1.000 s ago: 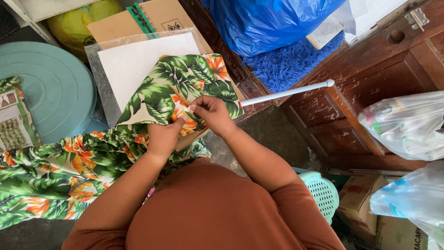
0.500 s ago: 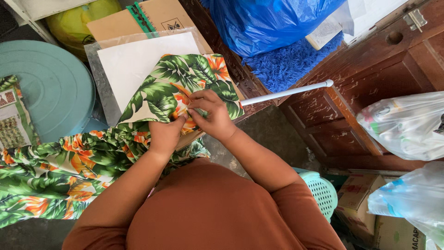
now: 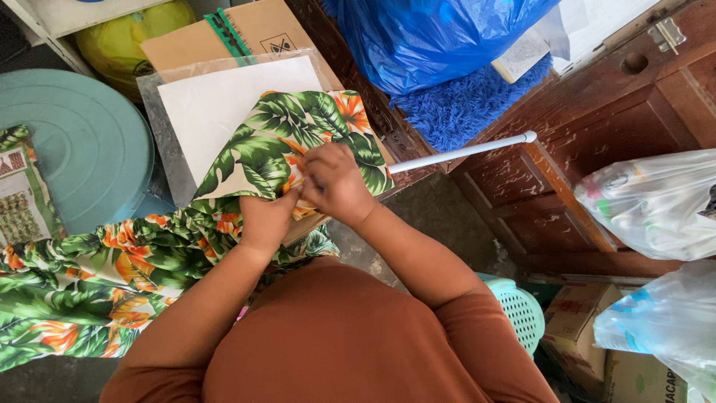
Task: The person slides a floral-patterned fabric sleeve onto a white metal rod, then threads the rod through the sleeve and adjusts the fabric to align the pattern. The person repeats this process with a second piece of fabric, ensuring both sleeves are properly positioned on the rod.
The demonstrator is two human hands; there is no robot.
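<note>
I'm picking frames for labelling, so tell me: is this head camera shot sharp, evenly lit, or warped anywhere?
Head view: soft, even daylight with no hard shadows; the left hand and right hand on the leaf-print fabric are sharp, with no motion blur; mild glare on the clear plastic bags at right; the wide lens bends the edges somewhat.

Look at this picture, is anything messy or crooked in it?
Nothing looks spilled or broken. The leafy fabric trails off in loose folds to one side while the left hand and right hand pinch one part of it over the white board. A white rod pokes out at a slant across the wooden cabinet.
</note>
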